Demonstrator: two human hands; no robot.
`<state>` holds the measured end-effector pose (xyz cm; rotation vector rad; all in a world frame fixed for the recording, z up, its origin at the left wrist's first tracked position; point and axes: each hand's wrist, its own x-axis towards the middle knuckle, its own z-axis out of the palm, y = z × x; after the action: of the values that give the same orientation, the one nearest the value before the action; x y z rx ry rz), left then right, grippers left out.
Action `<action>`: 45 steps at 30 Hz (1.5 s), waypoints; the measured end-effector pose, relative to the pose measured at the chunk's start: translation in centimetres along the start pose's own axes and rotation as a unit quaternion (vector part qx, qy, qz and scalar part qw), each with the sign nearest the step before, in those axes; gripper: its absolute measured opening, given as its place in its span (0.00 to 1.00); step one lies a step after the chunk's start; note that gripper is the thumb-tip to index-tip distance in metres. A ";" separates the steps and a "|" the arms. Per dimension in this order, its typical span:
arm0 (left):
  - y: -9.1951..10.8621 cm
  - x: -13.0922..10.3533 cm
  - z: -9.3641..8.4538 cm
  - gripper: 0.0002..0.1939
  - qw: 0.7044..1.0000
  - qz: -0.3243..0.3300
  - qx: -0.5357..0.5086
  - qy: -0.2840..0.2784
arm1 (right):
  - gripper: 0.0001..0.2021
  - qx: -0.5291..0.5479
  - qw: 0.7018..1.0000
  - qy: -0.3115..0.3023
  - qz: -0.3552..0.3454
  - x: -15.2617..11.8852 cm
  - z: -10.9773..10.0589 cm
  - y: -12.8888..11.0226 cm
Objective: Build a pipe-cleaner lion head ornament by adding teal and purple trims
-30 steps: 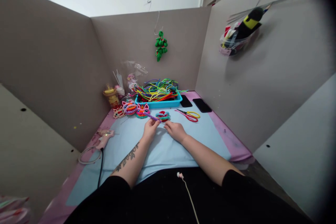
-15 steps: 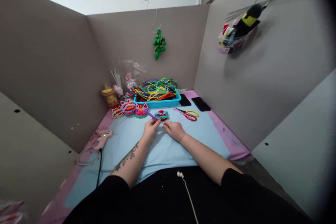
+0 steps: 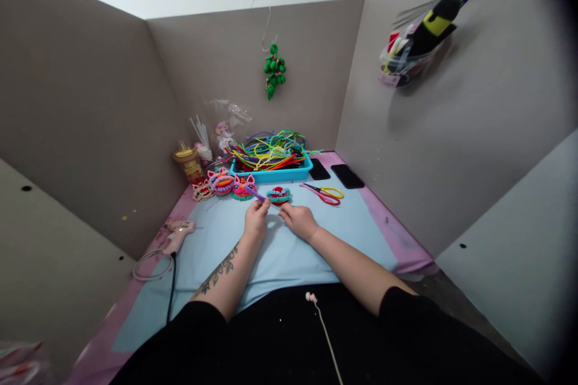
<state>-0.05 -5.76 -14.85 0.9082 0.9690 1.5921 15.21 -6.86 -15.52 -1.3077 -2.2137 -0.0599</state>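
Note:
A purple pipe cleaner point(image 3: 255, 194) is pinched in my left hand point(image 3: 256, 218), its fuzzy length slanting up and away to the left. My right hand point(image 3: 298, 221) is closed just to the right, its fingertips on a thin strand that runs across from the left hand. Right behind the hands lies a teal and red pipe-cleaner piece point(image 3: 279, 195). Pipe-cleaner animal faces stand to the left: a pink and orange one point(image 3: 244, 187), a purple one point(image 3: 221, 181) and a cream one point(image 3: 201, 190).
A blue tray point(image 3: 271, 176) heaped with coloured pipe cleaners stands at the back. Scissors point(image 3: 326, 194) and two phones point(image 3: 347, 176) lie right of it. At left rest a pink glue gun point(image 3: 179, 237) and a cup point(image 3: 188, 162). Grey partitions point(image 3: 298, 42) enclose the table.
My hands have drawn slightly apart, the left one shifting a little to the left with the purple pipe cleaner. The camera view has tilted slightly; the things on the table have stayed put.

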 end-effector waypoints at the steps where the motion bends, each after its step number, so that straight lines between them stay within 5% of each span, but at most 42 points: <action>1: 0.1 0.0 0.0 0.17 1.000 -0.003 -0.003 0.004 | 0.13 -0.001 1.000 -0.001 -0.001 0.0 -0.1 -0.1; 23: 1.9 1.3 -0.7 0.21 0.991 -0.032 -0.089 0.094 | 0.12 -0.004 1.000 -0.018 -0.001 0.8 -0.6 -1.4; 29: 3.2 2.8 -2.8 0.19 0.988 -0.004 -0.061 0.141 | 0.09 0.019 1.000 -0.005 0.011 0.3 -0.5 -0.3; 34: 4.5 4.2 -5.1 0.18 0.982 0.035 0.001 0.185 | 0.09 0.048 0.993 0.060 0.089 -0.4 -1.3 2.9; 40: 3.3 3.4 -4.2 0.16 0.983 0.075 0.128 0.106 | 0.17 0.063 0.945 0.192 0.257 -0.1 -2.2 7.0; 45: 2.8 2.2 -3.4 0.08 0.963 0.105 0.249 0.000 | 0.16 0.048 0.908 0.221 0.352 -0.6 -3.5 10.8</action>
<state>-4.56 -4.59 -13.44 1.3946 1.3408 1.5449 25.84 -2.75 -15.44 -1.7544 -1.2690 0.0246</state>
